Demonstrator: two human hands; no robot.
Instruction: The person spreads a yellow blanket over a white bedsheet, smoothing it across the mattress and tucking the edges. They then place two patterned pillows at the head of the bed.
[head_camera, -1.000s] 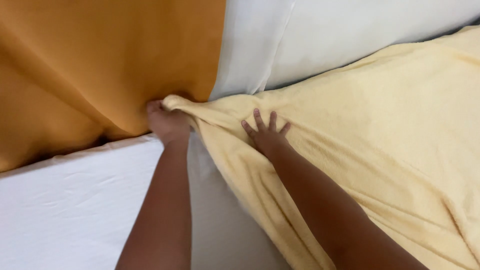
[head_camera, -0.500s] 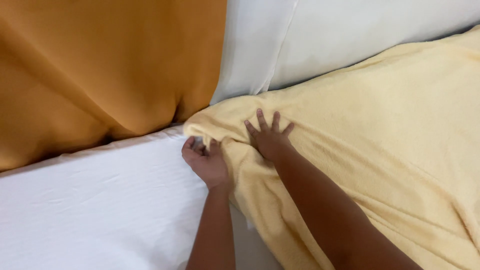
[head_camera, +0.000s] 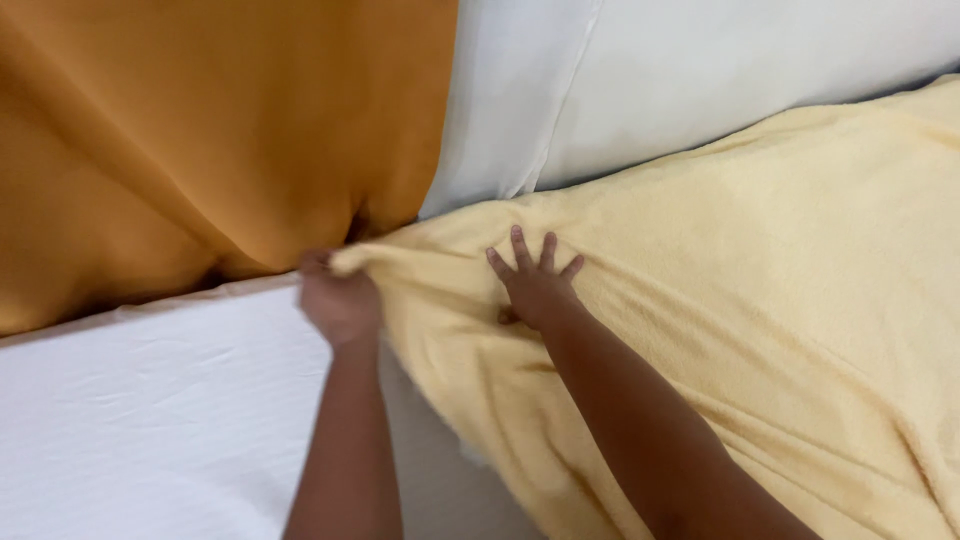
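A pale yellow fleece blanket (head_camera: 760, 290) covers the right side of the bed. My left hand (head_camera: 340, 300) grips the blanket's corner, pulled out toward the orange curtain. Flat on the blanket, a little to the right of that corner, rests my right hand (head_camera: 535, 285) with its fingers spread. Both forearms reach in from the bottom edge.
An orange curtain (head_camera: 200, 130) hangs at the upper left, down to the mattress edge. A white pillow (head_camera: 720, 80) lies at the top right, behind the blanket. The white sheet (head_camera: 140, 420) covers the mattress at the lower left.
My left hand has moved left and up with the blanket corner, back toward the curtain. The right hand stays pressed in about the same spot.
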